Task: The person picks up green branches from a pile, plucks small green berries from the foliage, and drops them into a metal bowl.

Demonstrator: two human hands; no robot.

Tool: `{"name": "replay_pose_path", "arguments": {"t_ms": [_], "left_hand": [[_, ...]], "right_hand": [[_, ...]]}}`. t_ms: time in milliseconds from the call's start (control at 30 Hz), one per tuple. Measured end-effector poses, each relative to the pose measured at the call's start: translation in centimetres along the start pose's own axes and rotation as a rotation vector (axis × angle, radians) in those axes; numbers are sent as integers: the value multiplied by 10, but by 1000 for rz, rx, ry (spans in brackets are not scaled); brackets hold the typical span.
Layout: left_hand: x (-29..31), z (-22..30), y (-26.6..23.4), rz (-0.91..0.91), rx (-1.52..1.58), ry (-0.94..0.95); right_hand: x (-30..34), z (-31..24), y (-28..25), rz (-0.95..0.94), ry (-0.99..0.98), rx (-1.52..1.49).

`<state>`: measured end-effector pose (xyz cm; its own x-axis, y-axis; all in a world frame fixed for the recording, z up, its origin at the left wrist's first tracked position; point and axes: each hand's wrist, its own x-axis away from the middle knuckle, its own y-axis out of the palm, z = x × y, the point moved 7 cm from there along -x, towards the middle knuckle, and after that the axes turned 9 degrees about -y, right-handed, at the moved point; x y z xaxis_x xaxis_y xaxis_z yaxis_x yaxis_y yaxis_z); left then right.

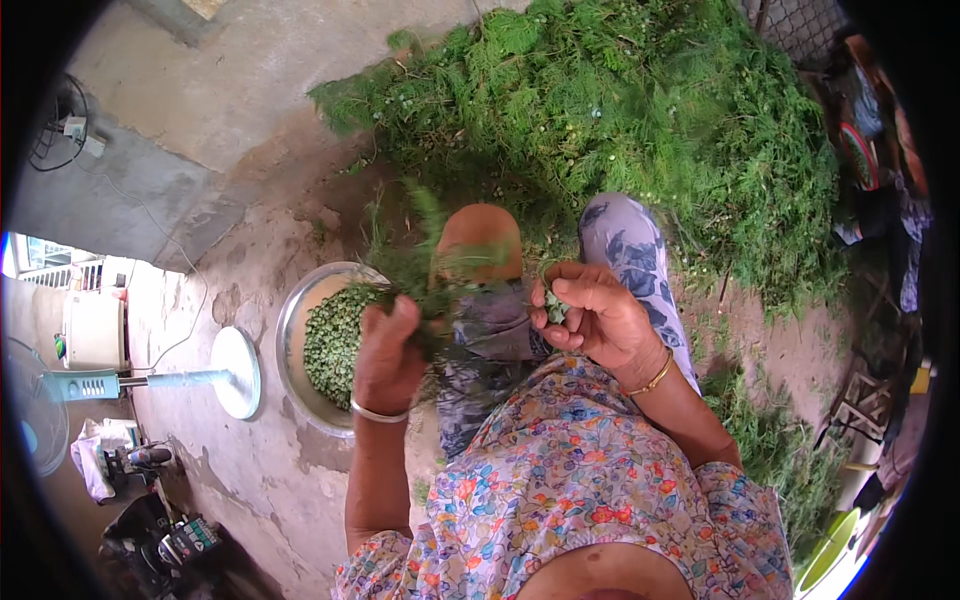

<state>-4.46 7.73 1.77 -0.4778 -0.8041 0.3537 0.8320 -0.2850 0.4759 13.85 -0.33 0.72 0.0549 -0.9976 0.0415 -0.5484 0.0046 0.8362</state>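
My left hand (388,355) is closed round a feathery green sprig (428,225), which is blurred by motion and crosses in front of my bare left knee. My right hand (605,312), with a gold-coloured bangle at its wrist, is curled over my lap. Its fingers close on several small pale green cones (555,306), partly hidden in the palm. Left of my left leg, a round metal basin (284,345) stands on the floor, holding a heap of similar small green cones (332,335). My left hand overlaps the basin's right side.
A big pile of leafy green branches (610,130) lies beyond my knees, and more cut greenery (770,430) lies on my right. A pedestal fan (235,372) appears on the left, near a thin cable. Tools (185,540) sit at lower left.
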Motion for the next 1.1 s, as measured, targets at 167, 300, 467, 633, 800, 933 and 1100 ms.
{"name": "replay_pose_path", "arguments": {"t_ms": [167,300,467,633,800,933,1100], "left_hand": [[-2,-34,35,-69,35,-107],[-4,-39,38,-9,90,-168],[2,-36,52,-74,-122,-169],[9,-20,60,22,-357,170],[1,-44,48,51,-6,-119],[0,-37,44,76,-57,-2],[2,-45,40,151,152,-138]], "right_hand": [[0,6,9,45,39,112],[5,4,10,53,19,583],[2,6,9,41,-31,997],[0,14,4,-6,-69,1179],[1,12,2,-14,-38,1241],[9,13,-7,173,108,868],[10,12,-25,274,108,487]]}}
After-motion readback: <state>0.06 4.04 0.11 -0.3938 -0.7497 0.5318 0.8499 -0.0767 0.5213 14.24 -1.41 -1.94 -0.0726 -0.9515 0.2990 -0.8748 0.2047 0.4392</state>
